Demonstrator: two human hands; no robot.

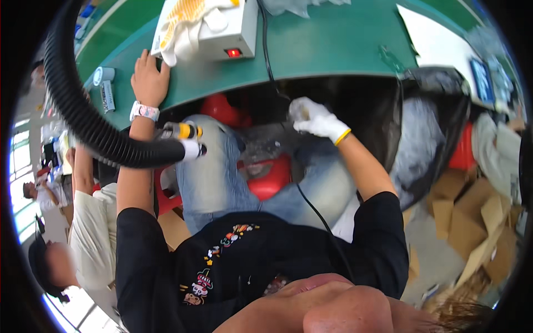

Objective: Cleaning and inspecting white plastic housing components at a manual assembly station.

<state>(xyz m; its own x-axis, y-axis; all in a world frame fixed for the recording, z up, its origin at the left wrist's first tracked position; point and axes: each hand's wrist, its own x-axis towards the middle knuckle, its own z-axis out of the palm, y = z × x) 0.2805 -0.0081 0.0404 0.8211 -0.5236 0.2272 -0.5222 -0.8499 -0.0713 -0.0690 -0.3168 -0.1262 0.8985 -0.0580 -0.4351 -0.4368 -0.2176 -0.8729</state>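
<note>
My bare left hand (150, 80) lies flat on the green table (333, 47), fingers stretched out beside a white box-shaped device (236, 41) with a lit red switch. A white work glove with orange markings (189, 22) is draped over that device. My right hand (319, 121), in a white glove with a yellow cuff edge, hangs below the table's front edge above my right thigh. Its fingers are curled round something pale and see-through (300, 108), blurred, whose kind I cannot make out.
A black corrugated hose (83, 105) arches in at left, its end above my left thigh. A black bag with clear plastic (416, 139) hangs at right, near cardboard boxes (466, 216). A tape roll (104, 75) sits at the table's left. Another person (91, 238) sits at left.
</note>
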